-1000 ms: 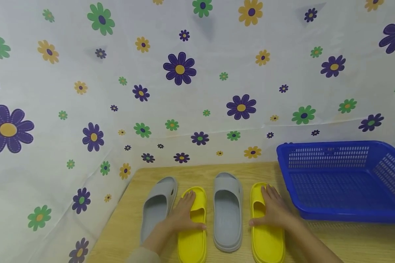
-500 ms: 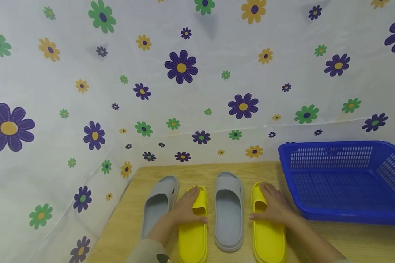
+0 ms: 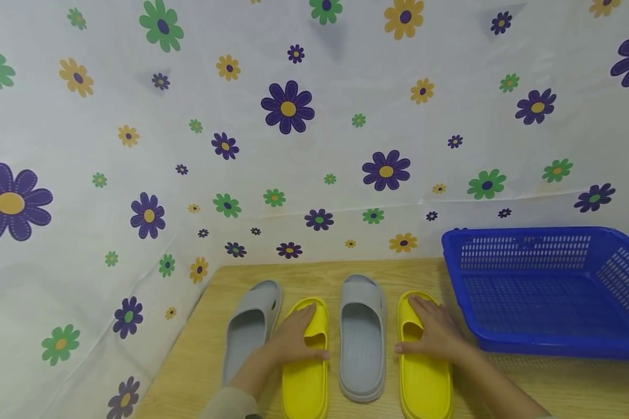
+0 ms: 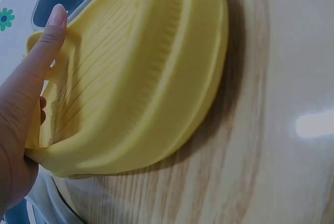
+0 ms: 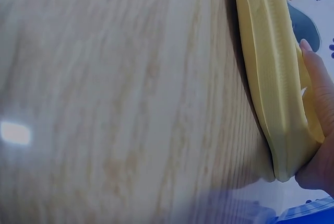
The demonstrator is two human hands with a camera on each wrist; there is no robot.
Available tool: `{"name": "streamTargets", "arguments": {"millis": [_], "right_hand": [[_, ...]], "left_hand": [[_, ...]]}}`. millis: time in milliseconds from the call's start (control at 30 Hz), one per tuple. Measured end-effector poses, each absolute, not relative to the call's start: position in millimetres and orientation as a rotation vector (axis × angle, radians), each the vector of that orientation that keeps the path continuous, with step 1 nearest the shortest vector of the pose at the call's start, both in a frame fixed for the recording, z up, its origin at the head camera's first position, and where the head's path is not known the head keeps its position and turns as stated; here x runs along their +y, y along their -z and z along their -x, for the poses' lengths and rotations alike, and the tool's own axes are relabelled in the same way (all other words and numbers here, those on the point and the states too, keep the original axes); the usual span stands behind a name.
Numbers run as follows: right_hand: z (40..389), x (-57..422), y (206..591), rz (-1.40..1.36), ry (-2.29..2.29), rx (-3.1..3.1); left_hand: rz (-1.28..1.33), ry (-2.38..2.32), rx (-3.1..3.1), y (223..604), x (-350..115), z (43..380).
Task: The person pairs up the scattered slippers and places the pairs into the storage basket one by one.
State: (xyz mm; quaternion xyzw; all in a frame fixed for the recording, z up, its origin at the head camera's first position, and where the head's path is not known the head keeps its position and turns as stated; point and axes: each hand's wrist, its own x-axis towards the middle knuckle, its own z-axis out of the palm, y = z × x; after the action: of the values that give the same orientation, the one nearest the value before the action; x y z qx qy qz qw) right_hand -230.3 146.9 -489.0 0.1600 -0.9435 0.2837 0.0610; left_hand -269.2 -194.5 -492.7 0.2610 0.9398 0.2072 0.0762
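In the head view my left hand (image 3: pixel 292 337) lies across the left yellow slipper (image 3: pixel 305 387), its thumb at the inner edge and its fingers over the strap and outer side. Mirroring it, my right hand (image 3: pixel 436 331) grips the right yellow slipper (image 3: pixel 426 384), thumb on the inner edge. Both slippers rest on the wooden tabletop with toes pointing away. A grey slipper (image 3: pixel 362 355) stands between them. Another grey slipper (image 3: pixel 246 334), turned at a slant, is partly hidden behind my left arm. The left wrist view shows the yellow slipper's heel (image 4: pixel 172 78) up close.
A blue plastic basket (image 3: pixel 555 343) with perforated walls stands on the right of the wooden tabletop (image 3: pixel 188 361). Flower-printed white sheeting (image 3: pixel 335 134) closes off the back and left side.
The fingers of both hands have slid slightly inward over the yellow straps. The slippers and basket keep their places; the head view shifts only a little.
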Motion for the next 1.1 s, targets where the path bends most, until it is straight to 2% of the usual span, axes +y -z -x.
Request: {"name": "streamTargets", "arguments": {"millis": [1100], "right_hand": [[210, 141, 490, -0.42, -0.801, -2.841]], "left_hand": [[-0.671, -0.643, 2.827, 489, -191, 244]]}}
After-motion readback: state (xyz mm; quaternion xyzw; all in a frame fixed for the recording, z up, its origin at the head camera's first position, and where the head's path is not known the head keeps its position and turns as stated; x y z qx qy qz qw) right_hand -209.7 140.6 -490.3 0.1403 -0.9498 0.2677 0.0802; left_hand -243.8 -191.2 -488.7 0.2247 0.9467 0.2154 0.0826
